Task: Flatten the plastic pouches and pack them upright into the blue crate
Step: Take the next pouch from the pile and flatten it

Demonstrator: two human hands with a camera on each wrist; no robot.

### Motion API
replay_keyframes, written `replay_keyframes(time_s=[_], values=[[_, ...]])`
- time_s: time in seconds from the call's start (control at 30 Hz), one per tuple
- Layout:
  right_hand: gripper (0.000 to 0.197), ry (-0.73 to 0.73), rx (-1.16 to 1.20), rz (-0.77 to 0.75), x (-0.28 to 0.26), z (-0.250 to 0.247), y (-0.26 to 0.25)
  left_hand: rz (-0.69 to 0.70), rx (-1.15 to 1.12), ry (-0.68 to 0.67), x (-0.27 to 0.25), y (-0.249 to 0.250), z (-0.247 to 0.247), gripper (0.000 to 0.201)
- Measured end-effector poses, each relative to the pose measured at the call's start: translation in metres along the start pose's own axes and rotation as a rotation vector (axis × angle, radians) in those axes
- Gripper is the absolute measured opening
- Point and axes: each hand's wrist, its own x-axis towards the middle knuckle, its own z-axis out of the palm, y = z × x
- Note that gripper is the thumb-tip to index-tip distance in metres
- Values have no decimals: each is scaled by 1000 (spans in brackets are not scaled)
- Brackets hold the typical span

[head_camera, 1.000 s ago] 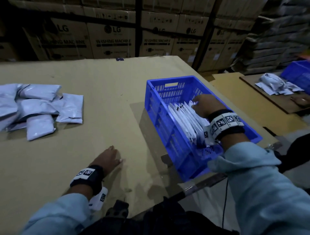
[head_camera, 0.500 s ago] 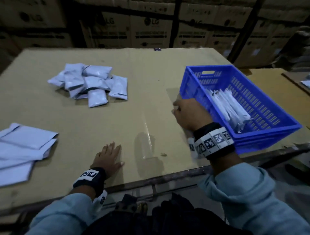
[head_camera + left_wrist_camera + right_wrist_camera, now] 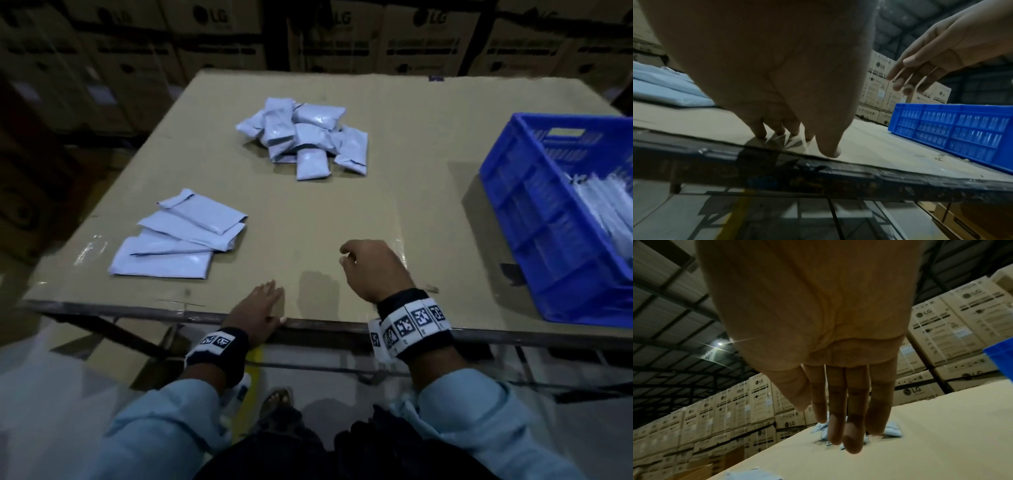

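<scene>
Cardboard sheeting covers the table (image 3: pixel 404 192), whose dark metal edge runs along the near side. Stacked cartons (image 3: pixel 212 31) printed with LG lettering form the wall behind it. Puffed pouches (image 3: pixel 303 137) lie in a loose heap at the far centre of the table. Flattened pouches (image 3: pixel 181 236) lie in an overlapping stack at the near left. Blue crate (image 3: pixel 534 219) stands at the right edge of the table, well apart from both groups, with white pouches (image 3: pixel 606 202) standing on edge inside it. Bare cardboard lies between the hands and either group.

Left hand (image 3: pixel 262 308) rests palm down at the near table edge, fingers straight and together, holding nothing. Right hand (image 3: pixel 373 267) hangs above the cardboard just beside the left, palm down, fingers relaxed and slightly bent, holding nothing. Both wrists carry black bands with printed marker tags.
</scene>
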Motion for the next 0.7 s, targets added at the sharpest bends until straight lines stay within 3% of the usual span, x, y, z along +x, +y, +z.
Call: replay_keyframes(time_s=[0.3,0.53,0.7], values=[[35,-67,26,-41,75,91,-113,7,-82,-31,20,-83,-61,56],[39,-149,-72,-106,161,153,-192,212,105,-65,37,-125,-88,57],[48,-260,-231,-108,215,187,-220,312,153,-59,49,-153,-89,47]])
